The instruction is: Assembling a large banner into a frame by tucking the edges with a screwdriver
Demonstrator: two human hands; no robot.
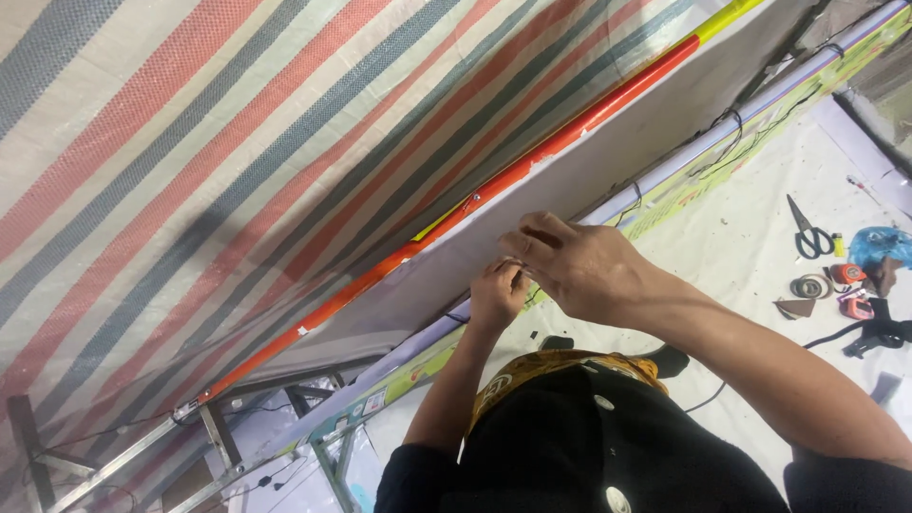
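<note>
The right hand [579, 266] and left hand [499, 294] meet with fingers pinched closed on something small, too small to tell, at the lower edge of a long pale grey board [608, 157]; its far edge carries an orange strip [532, 161]; scissors [807, 233] lie well apart on the white floor [741, 247].

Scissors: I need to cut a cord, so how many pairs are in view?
1: black-handled scissors lying on the white floor sheet at right, above the tape rolls. Others may be hidden.

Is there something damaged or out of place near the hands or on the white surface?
Nothing looks damaged. Both hands pinch at the white panel edge. Scissors, tape rolls and scraps lie scattered on the white sheet.
</note>
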